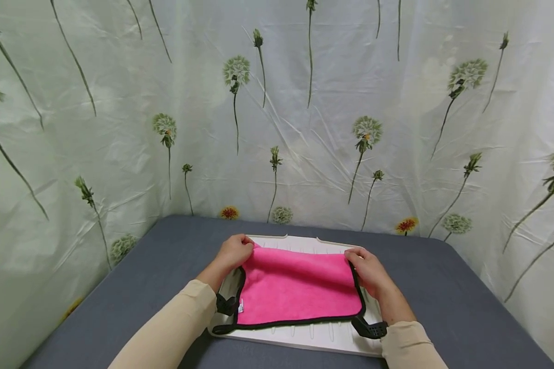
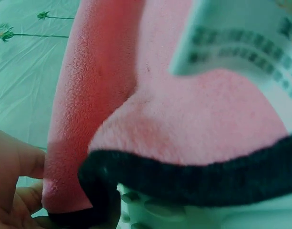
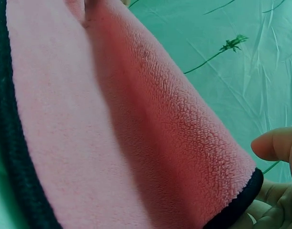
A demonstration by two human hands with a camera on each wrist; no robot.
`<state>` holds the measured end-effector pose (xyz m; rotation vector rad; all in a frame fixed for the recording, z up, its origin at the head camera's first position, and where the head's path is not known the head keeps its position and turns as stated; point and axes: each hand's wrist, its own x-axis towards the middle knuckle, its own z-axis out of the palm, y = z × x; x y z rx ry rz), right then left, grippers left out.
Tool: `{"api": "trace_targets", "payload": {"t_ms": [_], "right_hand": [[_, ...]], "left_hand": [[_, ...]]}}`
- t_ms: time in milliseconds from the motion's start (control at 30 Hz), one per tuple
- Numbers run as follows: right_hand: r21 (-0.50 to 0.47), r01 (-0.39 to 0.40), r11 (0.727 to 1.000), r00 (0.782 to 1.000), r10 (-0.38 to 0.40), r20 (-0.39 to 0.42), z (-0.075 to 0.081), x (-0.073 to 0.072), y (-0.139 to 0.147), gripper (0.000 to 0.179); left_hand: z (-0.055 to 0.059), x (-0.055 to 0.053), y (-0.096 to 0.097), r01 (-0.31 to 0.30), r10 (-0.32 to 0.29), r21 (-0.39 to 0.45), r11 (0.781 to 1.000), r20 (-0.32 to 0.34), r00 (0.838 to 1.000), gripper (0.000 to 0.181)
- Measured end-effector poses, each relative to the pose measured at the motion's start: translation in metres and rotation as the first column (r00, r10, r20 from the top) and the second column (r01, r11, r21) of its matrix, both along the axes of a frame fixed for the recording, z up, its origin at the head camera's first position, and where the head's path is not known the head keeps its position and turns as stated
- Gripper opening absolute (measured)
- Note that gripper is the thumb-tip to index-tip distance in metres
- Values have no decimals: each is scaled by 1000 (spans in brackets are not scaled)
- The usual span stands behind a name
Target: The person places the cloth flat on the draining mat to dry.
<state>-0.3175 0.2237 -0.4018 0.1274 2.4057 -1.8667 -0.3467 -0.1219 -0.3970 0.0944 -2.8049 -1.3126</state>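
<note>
Cream sleeves (image 1: 177, 320) are worn with black wrist cameras (image 1: 370, 329).

We count two hands, one left hand (image 1: 233, 253) and one right hand (image 1: 369, 271), and between their fingers (image 1: 248, 248) one pink cloth (image 1: 300, 294). On that cloth we find one white label (image 1: 241, 306), below the left fingers, and one black loop (image 1: 223, 329), farther below those same fingers. Back from the fingers we count two black wrist devices (image 1: 369, 328) and, farther back, two pale sleeves (image 1: 175, 323). Below the fingers and under the cloth we see one white tray (image 1: 300, 244), and under that one grey table (image 1: 166, 261). Beyond the fingers we have one flowered backdrop (image 1: 198, 92), and on it, along the table's far edge, two orange-red flowers (image 1: 229, 212).
</note>
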Motion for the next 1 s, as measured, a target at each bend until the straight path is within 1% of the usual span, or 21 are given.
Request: {"api": "trace_targets", "payload": {"t_ms": [100, 200, 333, 500, 567, 633, 767, 833, 1000], "right_hand": [[17, -13, 1000, 1000, 12, 20, -2, 0, -1, 43], [31, -28, 999, 999, 27, 33, -4, 0, -3, 44], [39, -12, 999, 999, 11, 38, -8, 0, -5, 42], [48, 26, 998, 1000, -27, 11, -10, -2, -7, 37], [53, 37, 998, 999, -38, 9, -10, -3, -7, 36], [64, 37, 997, 999, -38, 4, -10, -3, -7, 37], [84, 35, 996, 999, -35, -2, -10, -4, -7, 38], [108, 33, 994, 999, -33, 2, -10, -5, -6, 40], [208, 35, 977, 999, -43, 34, -8, -7, -6, 44]], "left_hand": [[0, -2, 2, -18, 18, 20, 1000, -13, 1000, 26], [-2, -5, 3, -51, 52, 36, 998, -35, 998, 32], [-5, -6, 1, -97, 100, 57, 994, -52, 994, 38], [-7, -5, -3, -118, 122, 77, 990, -44, 992, 35], [-7, -5, -4, -113, 115, 85, 990, -17, 993, 38], [-6, -4, -5, -99, 98, 81, 992, 13, 995, 44], [-4, -6, -5, -63, 61, 34, 997, 74, 995, 56], [-3, -7, -4, -51, 51, -5, 999, 91, 995, 59], [-4, -8, -5, -49, 56, -54, 997, 128, 990, 60]]}}
